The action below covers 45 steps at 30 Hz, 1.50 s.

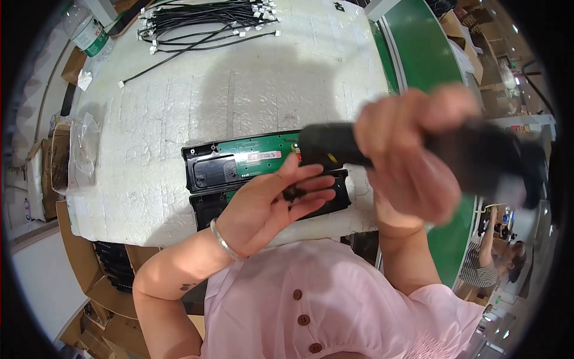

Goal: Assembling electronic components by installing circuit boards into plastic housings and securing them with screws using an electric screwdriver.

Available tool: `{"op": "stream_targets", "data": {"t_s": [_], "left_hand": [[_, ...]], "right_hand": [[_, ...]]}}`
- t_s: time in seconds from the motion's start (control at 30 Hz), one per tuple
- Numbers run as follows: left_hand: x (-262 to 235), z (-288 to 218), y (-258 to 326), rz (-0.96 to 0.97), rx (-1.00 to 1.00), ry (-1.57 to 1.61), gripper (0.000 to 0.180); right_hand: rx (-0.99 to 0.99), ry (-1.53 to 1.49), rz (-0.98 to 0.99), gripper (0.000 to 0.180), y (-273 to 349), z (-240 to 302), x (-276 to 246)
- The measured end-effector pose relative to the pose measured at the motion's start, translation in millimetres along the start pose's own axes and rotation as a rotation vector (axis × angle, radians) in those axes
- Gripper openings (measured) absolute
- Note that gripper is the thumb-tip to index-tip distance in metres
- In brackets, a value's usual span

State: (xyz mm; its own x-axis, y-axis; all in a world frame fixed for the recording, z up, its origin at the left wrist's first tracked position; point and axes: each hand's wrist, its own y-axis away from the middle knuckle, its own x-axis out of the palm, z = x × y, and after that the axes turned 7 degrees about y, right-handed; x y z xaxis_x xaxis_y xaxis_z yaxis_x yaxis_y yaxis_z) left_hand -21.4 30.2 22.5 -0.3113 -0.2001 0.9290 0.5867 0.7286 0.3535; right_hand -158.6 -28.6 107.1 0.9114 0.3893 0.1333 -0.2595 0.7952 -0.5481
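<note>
My right hand [412, 149] is wrapped round a dark, motion-blurred power screwdriver [335, 143], raised over the right end of the work. Its front end hides part of a long black plastic housing [209, 170] that holds a green circuit board [236, 157] with a pale label. My left hand [263, 206] is palm up and loosely cupped, fingers apart, with a small heap of dark screws [292, 193] lying on the fingers. Its thumb is near a small connector at the board's edge. A second black housing [206, 210] lies on the near side, partly under the left hand.
White foam sheeting [149, 119] covers the table. Black cables [197, 24] with white plugs lie bundled at the far left, near a plastic bottle [86, 30]. A bagged box [81, 155] stands at the left edge. Cardboard boxes [89, 263] sit below. Another person [490, 263] is at far right.
</note>
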Motion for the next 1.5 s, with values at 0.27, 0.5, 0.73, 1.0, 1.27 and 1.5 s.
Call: {"op": "stream_targets", "data": {"t_s": [0.27, 0.5, 0.73, 1.0, 1.27, 1.5], "left_hand": [[-16.3, -0.8, 19.5, 0.01, -0.005, -0.138, 0.024], [-16.1, -4.9, 24.3, 0.004, -0.018, -0.28, 0.021], [-6.5, -10.2, 13.6, -0.208, 0.087, -0.204, 0.018], [-29.2, -14.2, 13.8, -0.022, 0.105, -0.036, 0.017], [-33.0, -13.6, 11.5, -0.001, 0.235, 0.124, 0.01], [-25.9, -12.6, 4.8, 0.075, 0.257, 0.109, 0.01]], "right_hand": [[0.18, 0.189, 0.063, 0.024, -12.5, -46.5, -10.8], [0.216, 0.162, 0.1, 0.023, -12.4, -50.7, -9.0], [0.207, 0.161, 0.191, 0.018, -23.8, -60.1, -9.0], [0.297, 0.114, 0.187, 0.021, -17.8, -58.1, -6.9], [0.097, -0.329, 0.119, 0.024, -9.8, 25.4, -4.7], [-0.112, -0.305, 0.231, 0.026, -3.1, 31.9, -3.5]]}}
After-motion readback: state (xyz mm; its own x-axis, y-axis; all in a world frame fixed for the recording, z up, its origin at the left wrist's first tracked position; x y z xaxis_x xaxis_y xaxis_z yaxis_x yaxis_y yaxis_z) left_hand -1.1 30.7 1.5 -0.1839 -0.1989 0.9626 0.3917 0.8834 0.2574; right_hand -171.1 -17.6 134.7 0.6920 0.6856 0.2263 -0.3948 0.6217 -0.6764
